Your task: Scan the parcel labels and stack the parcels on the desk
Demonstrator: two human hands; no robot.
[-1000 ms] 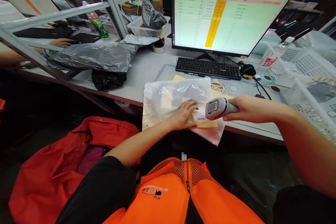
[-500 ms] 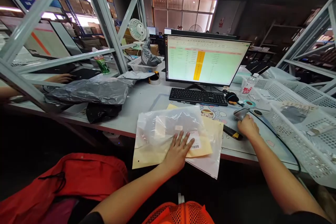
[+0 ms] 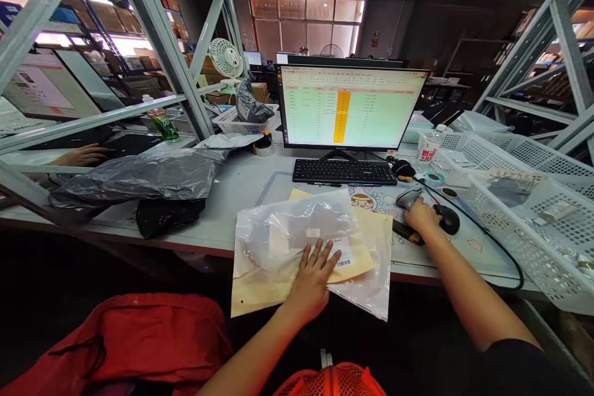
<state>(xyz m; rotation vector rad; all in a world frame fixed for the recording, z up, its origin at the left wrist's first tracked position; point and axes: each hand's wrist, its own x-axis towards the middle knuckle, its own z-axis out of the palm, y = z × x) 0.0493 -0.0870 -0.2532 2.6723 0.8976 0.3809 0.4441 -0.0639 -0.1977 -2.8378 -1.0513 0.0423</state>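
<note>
My left hand (image 3: 312, 284) lies flat with fingers spread on a clear plastic bag (image 3: 253, 238) at the desk's front edge. Just beyond my fingertips is a white barcode label (image 3: 343, 252). Yellowish paper envelopes (image 3: 378, 232) and more clear plastic lie in the same stack, which overhangs the edge. My right hand (image 3: 422, 218) is wrapped round a grey handheld barcode scanner (image 3: 408, 198), its head towards the stack. Partly covered by that hand, a black and yellow box cutter (image 3: 403, 230) rests on the desk. A black mouse (image 3: 449, 220) sits beside my right wrist.
A keyboard (image 3: 343, 171) and a monitor (image 3: 352, 105) with a spreadsheet stand behind the stack. White perforated baskets (image 3: 515, 241) line the right side, near a bottle (image 3: 429, 145). Grey plastic parcels (image 3: 148, 179) lie left, beside a metal frame (image 3: 171, 49). Another person's hand (image 3: 86, 154) is beyond it.
My right hand has moved left with the scanner, closer to the stack, and the mouse is now uncovered. My left hand stays on the bag. The camera view has shifted slightly.
</note>
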